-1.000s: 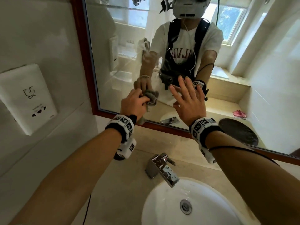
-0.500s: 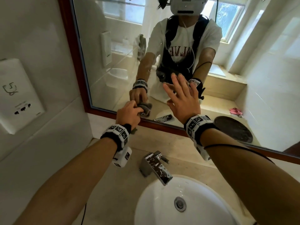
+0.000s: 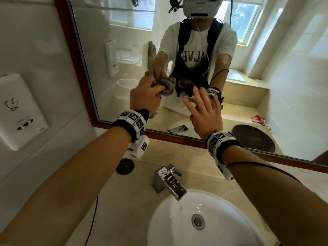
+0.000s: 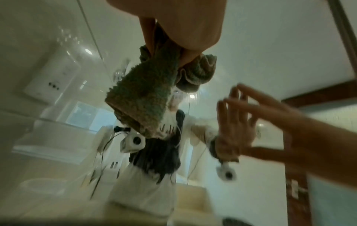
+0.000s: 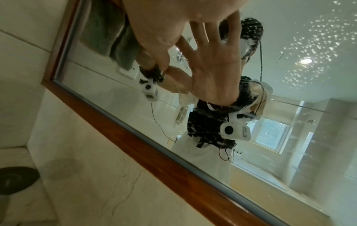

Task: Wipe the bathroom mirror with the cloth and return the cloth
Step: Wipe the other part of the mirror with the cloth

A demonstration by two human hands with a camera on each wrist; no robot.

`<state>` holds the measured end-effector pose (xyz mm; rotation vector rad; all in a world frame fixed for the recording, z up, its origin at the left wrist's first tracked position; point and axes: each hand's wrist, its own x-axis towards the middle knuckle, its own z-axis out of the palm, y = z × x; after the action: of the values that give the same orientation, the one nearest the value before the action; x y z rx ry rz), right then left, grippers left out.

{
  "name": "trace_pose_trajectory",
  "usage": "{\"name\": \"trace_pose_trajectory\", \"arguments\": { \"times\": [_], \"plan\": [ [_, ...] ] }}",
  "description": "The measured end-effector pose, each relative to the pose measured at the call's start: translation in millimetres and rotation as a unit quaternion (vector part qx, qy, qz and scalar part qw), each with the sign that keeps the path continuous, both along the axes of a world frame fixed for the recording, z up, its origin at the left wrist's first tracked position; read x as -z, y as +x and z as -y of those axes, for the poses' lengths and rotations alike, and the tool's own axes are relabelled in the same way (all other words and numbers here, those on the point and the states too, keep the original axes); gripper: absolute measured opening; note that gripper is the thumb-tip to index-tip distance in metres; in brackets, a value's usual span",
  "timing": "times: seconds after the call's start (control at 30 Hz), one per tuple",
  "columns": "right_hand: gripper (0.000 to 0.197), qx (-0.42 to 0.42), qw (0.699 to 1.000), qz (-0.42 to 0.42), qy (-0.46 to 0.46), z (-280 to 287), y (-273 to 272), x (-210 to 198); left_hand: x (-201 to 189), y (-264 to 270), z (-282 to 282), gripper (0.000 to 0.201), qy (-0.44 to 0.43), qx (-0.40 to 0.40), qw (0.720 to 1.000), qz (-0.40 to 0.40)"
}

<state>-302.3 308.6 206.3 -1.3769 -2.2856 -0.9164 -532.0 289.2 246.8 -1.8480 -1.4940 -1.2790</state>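
Over the last second the left hand, gripping the bunched grey-green terry cloth, first drops toward the bottom edge of the brown wood-framed wall mirror, then climbs again, so the cloth now presses the glass higher than at either earlier moment. The right hand, fingers spread, now sits lower than the cloth hand, where before it reached above it.
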Motion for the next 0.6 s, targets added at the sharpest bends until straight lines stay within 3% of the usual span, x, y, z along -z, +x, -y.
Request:
{"name": "trace_pose_trajectory", "arguments": {
  "times": [0.17, 0.33, 0.47, 0.6],
  "plan": [
    [0.095, 0.012, 1.0, 0.002, 0.012, 1.9, 8.2, 6.5, 69.2, 16.4, 5.7, 0.01, -0.123, 0.022, 0.991, -0.046],
    [0.088, 0.02, 1.0, -0.004, 0.004, 11.8, 17.0, 8.5, 120.7, 25.2, 9.9, 0.013, -0.25, 0.0, 0.964, -0.094],
    [0.088, 0.017, 1.0, -0.012, 0.011, 18.2, 21.3, 5.8, 138.2, 28.4, 15.0, 0.012, -0.27, -0.006, 0.959, -0.086],
    [0.092, 0.031, 0.999, -0.008, -0.005, 21.2, 31.9, 3.4, 116.4, 32.3, 14.4, 0.018, -0.215, -0.005, 0.975, -0.051]
  ]
}}
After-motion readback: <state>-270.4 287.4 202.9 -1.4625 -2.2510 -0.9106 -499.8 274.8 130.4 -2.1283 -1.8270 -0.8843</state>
